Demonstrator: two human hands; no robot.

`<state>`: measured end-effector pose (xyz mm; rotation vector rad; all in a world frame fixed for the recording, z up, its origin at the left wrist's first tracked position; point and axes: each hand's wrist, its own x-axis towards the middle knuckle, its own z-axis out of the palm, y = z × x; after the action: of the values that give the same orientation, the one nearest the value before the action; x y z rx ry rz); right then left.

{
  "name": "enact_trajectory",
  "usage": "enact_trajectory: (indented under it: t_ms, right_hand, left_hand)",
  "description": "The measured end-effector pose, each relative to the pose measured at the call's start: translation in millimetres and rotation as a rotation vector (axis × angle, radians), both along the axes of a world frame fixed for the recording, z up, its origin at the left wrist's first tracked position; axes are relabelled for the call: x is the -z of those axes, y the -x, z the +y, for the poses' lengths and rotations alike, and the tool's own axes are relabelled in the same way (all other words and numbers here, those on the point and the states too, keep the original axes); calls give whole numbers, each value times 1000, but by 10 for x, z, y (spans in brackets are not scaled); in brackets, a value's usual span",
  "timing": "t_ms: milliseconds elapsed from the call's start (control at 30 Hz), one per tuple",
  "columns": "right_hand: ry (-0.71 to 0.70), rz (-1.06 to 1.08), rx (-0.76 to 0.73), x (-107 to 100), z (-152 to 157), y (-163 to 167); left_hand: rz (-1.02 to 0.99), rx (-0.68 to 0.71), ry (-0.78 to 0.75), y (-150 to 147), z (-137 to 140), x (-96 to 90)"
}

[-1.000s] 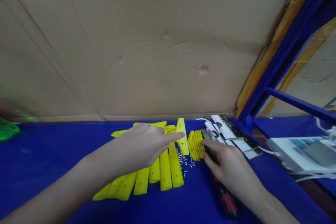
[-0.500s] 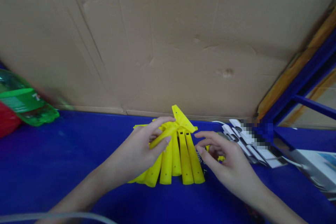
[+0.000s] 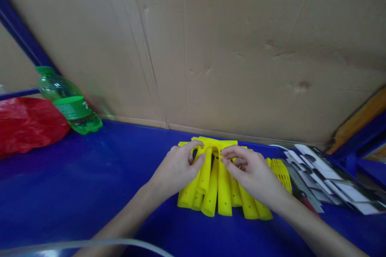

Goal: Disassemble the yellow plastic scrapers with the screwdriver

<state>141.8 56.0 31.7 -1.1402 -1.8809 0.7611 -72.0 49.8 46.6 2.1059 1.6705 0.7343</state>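
Note:
A heap of yellow tapered plastic tubes lies fanned out, with small holes near their wide lower ends. My left hand curls its thumb and index finger around the upper end of a yellow tube that lies on top of the others. Beside it, my right hand has its thumb and fingertips drawn together at the narrow upper end of the neighbouring pieces. Another yellow piece lies crosswise at the back of the heap, just above both sets of fingertips. The exact contact of the right fingertips is partly hidden.
Everything rests on a blue table against a cardboard wall. At left are a green bottle and a red plastic bag. White flat packages and yellow slotted pieces lie at right. A pale cable crosses the foreground.
The view has swung left, showing more of the bottle and bag. My hands have come closer together over the heap, and the piece that stuck up at the back now lies flatter.

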Motion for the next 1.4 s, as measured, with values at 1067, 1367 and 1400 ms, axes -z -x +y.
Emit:
enact_trajectory:
  t_ms: [1067, 1367, 1400]
  right_hand:
    - [-206, -349, 340, -60, -354, -1366]
    - [-193, -418, 336, 15, -472, -1656]
    - [-204, -430, 328, 9, -477, -1638]
  left_hand:
    - [249, 358, -513, -489, -110, -60]
    - [521, 727, -252, -1362, 4, -252]
    - [530, 720, -258, -1393, 19, -238]
